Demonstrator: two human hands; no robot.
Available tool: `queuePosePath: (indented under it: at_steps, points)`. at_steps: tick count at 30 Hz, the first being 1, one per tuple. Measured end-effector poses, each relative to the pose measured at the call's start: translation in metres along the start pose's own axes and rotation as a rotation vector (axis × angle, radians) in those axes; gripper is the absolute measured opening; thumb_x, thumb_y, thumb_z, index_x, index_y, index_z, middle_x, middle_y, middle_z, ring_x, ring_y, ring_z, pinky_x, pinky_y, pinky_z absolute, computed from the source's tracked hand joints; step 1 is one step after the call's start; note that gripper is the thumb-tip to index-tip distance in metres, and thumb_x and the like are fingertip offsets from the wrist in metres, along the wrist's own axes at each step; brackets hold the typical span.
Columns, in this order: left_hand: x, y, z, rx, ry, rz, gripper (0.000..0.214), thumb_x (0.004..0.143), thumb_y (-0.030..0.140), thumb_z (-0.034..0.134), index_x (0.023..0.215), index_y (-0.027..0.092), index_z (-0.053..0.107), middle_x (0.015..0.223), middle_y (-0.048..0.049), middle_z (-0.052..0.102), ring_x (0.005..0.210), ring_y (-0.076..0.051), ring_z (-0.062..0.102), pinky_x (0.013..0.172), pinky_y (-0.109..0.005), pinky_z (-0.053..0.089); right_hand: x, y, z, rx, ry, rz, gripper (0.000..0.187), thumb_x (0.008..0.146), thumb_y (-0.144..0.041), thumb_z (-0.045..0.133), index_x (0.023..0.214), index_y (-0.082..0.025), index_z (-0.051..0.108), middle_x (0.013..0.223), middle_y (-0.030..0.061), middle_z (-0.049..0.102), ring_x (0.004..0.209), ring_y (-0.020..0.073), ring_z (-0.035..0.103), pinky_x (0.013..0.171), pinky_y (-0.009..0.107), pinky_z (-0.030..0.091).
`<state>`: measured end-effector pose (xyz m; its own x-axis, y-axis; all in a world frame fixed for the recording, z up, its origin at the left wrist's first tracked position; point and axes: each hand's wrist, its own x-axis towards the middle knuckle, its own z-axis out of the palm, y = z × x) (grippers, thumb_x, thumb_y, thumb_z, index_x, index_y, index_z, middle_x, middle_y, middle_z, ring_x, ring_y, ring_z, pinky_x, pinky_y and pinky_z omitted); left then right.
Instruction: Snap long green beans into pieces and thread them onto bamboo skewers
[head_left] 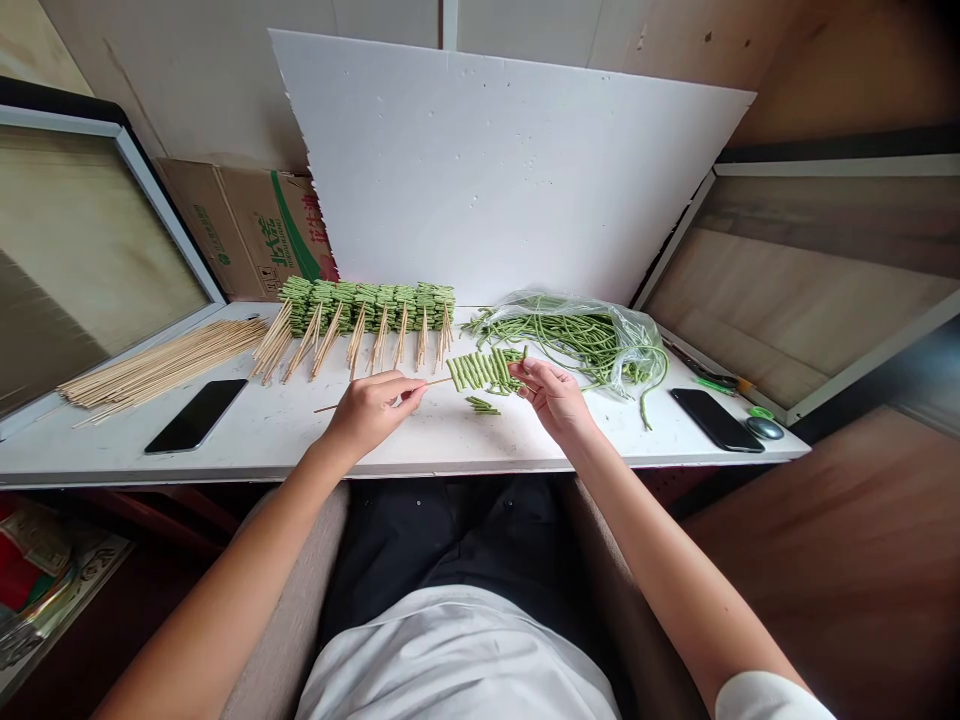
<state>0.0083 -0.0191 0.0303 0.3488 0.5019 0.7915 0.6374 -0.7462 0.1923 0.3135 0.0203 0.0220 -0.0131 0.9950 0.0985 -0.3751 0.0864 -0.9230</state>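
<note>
My left hand (371,405) pinches a thin bamboo skewer (431,382) that runs right into a row of short green bean pieces (480,370) threaded side by side. My right hand (553,392) is closed on the right end of that row, holding a bean piece against the skewer tip. Both hands hover just above the white table (285,440). A few cut bean pieces (482,405) lie loose on the table below the row.
Finished bean skewers (367,318) lie in a row at the back. Bare skewers (161,365) are piled at the left. An open plastic bag of long beans (585,340) sits right. Two black phones (196,414) (716,418), scissors (716,380), a cardboard box (247,225).
</note>
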Motion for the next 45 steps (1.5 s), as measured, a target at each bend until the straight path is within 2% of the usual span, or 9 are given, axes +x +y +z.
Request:
queuePosePath:
  at_steps: [11,20,29,33,40,45]
  points:
    - [0.000,0.001,-0.007,0.040,-0.049,-0.010,0.020,0.103,0.025,0.062,0.100,0.021,0.081,0.079,-0.0027,0.075,0.066,-0.014,0.063,0.066,-0.026,0.047,-0.001,-0.003,0.000,-0.012,-0.008,-0.004,0.030,0.068,-0.044,0.094,0.083,-0.023,0.081,0.095,0.0080,0.084,0.102,0.0254,0.078,0.065,0.028,0.058]
    - [0.002,0.003,-0.010,0.057,-0.041,0.005,0.021,0.103,0.025,0.061,0.101,0.021,0.082,0.078,-0.0032,0.074,0.066,-0.014,0.063,0.066,-0.026,0.049,-0.001,-0.006,-0.001,-0.046,-0.034,-0.052,0.027,0.068,-0.044,0.095,0.082,-0.024,0.082,0.094,0.0076,0.083,0.101,0.0267,0.077,0.063,0.030,0.059]
    - [-0.002,0.001,-0.007,0.072,-0.037,0.045,0.020,0.103,0.023,0.062,0.105,0.022,0.082,0.086,-0.0049,0.078,0.071,-0.016,0.068,0.070,-0.027,0.052,0.000,-0.006,-0.003,-0.047,-0.033,-0.029,0.028,0.066,-0.044,0.096,0.078,-0.023,0.082,0.090,0.0070,0.081,0.099,0.0253,0.076,0.064,0.029,0.059]
    - [0.000,0.001,-0.011,0.046,-0.083,0.023,0.021,0.103,0.024,0.062,0.105,0.022,0.082,0.083,-0.0042,0.077,0.070,-0.015,0.067,0.068,-0.026,0.050,-0.001,-0.006,-0.004,-0.073,-0.049,-0.049,0.026,0.067,-0.043,0.096,0.077,-0.023,0.082,0.089,0.0059,0.080,0.098,0.0249,0.076,0.064,0.028,0.060]
    - [0.004,0.000,-0.022,-0.105,-0.184,-0.081,0.022,0.103,0.028,0.063,0.103,0.021,0.083,0.090,-0.0050,0.079,0.070,-0.015,0.067,0.067,-0.026,0.051,-0.006,-0.009,-0.002,-0.161,-0.131,-0.126,0.023,0.071,-0.043,0.095,0.082,-0.026,0.083,0.087,0.0059,0.080,0.099,0.0277,0.075,0.067,0.033,0.059]
    - [0.004,-0.001,-0.020,-0.086,-0.123,-0.040,0.019,0.101,0.024,0.065,0.101,0.020,0.083,0.082,-0.0043,0.076,0.062,-0.013,0.058,0.063,-0.026,0.046,-0.004,-0.007,0.000,-0.144,-0.070,-0.101,0.025,0.064,-0.042,0.098,0.075,-0.026,0.083,0.090,0.0032,0.078,0.079,0.0176,0.066,0.066,0.031,0.055]
